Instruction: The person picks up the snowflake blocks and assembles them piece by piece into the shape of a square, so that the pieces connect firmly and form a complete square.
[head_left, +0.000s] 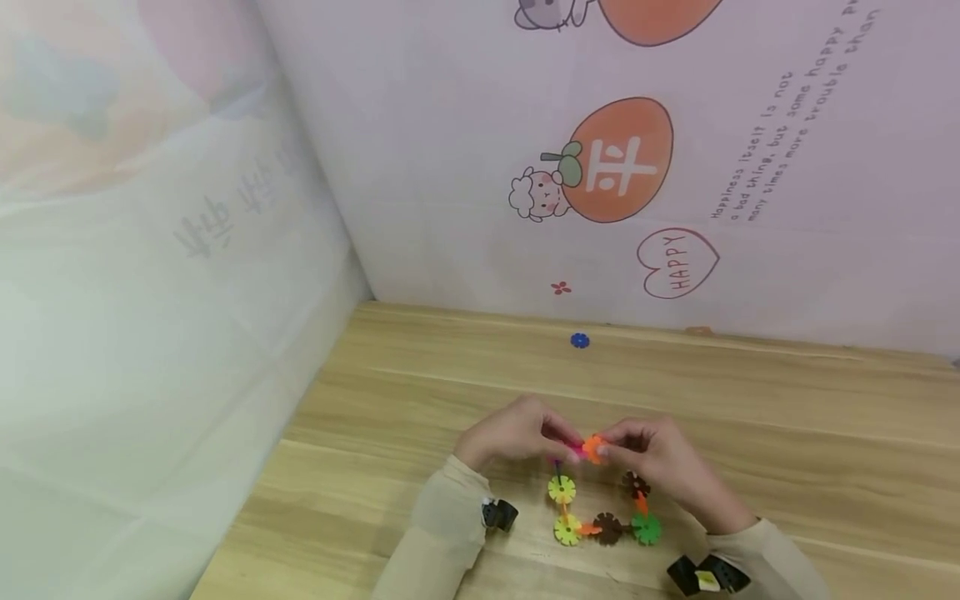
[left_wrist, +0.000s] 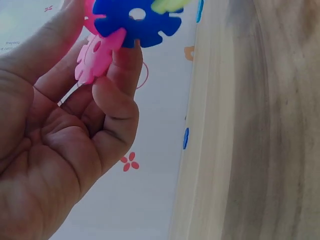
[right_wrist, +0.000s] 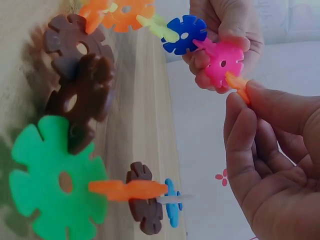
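Note:
My left hand (head_left: 513,431) pinches a pink slotted disc (right_wrist: 222,64) of a plastic interlocking-disc chain. My right hand (head_left: 667,462) pinches an orange slotted disc (head_left: 595,449) between thumb and fingertips, its edge at a slot of the pink one. From the pink disc the chain runs through a blue disc (right_wrist: 185,35) to yellow discs (head_left: 562,489). Orange and brown discs (head_left: 607,529) continue it to a green disc (right_wrist: 57,180), where it turns up past another orange disc (right_wrist: 127,190) to a brown disc (right_wrist: 145,197) below my right hand.
A loose blue disc (head_left: 580,340) lies on the wooden table (head_left: 420,350) near its back edge. Behind stands a printed white sheet (head_left: 465,167), and another pale sheet (head_left: 150,333) rises along the left. Black straps with cameras (head_left: 708,575) sit on both wrists.

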